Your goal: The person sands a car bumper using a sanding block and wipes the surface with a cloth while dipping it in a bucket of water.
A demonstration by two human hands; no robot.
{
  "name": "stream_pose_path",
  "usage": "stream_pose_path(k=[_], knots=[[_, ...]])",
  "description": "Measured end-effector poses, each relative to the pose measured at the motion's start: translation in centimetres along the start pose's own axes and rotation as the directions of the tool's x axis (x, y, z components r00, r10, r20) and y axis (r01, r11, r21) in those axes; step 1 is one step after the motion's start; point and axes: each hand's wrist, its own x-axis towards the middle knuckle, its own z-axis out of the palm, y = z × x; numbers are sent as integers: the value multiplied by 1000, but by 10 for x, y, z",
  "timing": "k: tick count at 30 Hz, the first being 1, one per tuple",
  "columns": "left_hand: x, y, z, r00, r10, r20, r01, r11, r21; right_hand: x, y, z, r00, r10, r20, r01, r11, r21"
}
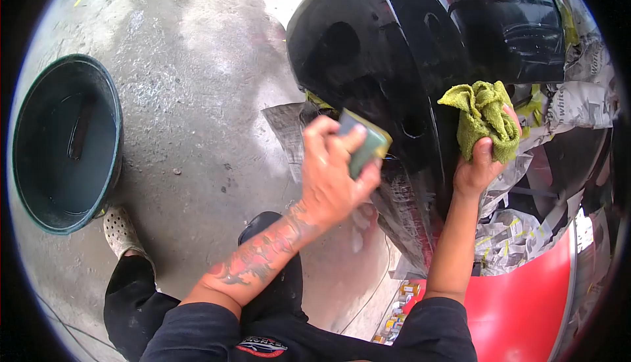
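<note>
My left hand [338,168] grips a green and grey sanding block [369,146], its fingers wrapped round the sides. The block is beside the lower edge of a glossy black car panel [348,53]; whether it touches the panel I cannot tell. In my right hand [478,168] is a crumpled yellow-green cloth [486,122], held against or just over the right part of the black panel. Newspaper [516,240] and tape cover the areas around the panel.
A dark round tub [113,158] of cloudy water, with a long dark object [79,132] in it, stands on the concrete floor at the left. Below the newspaper is a red panel [526,296]. Small jars [394,322] stand near my right elbow.
</note>
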Motion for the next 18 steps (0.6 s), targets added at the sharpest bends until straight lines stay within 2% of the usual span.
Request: stream_pose_path(k=[2,4,5,8,9,10,12,13,14,16,18], knots=[[28,-18,-5,977,-162,-138,160,987,-26,1,2,-2,1000,-19,8,20,999,-32],[46,-29,-14,962,-240,-132,235,971,-54,0,2,-2,1000,-25,9,25,999,-43],[40,-29,-9,960,-224,-170,217,974,-56,0,2,-2,1000,-29,10,29,999,-45],[12,-14,-5,990,-119,-80,118,993,-24,0,-2,3,1000,19,5,-19,1000,14],[13,-19,-8,986,-145,-80,140,988,-70,0,-2,3,1000,8,5,-8,1000,10],[20,-25,-10,983,-125,-136,126,992,-1,0,-2,2,1000,5,12,-5,1000,-5],[45,-48,-22,936,-299,-187,287,954,-88,0,0,-1,1000,-6,21,6,1000,-30],[60,-65,-28,928,-329,-175,330,944,-26,0,0,0,1000,-2,16,3,1000,-27],[69,-79,-30,921,-361,-147,347,931,-116,-1,1,-1,1000,-8,16,9,999,-47],[65,-76,-28,908,-397,-137,372,911,-177,-1,3,-4,1000,-22,11,23,996,-85],[39,-66,-15,927,-309,-213,287,949,-130,-1,3,-5,1000,-11,5,11,996,-87]])
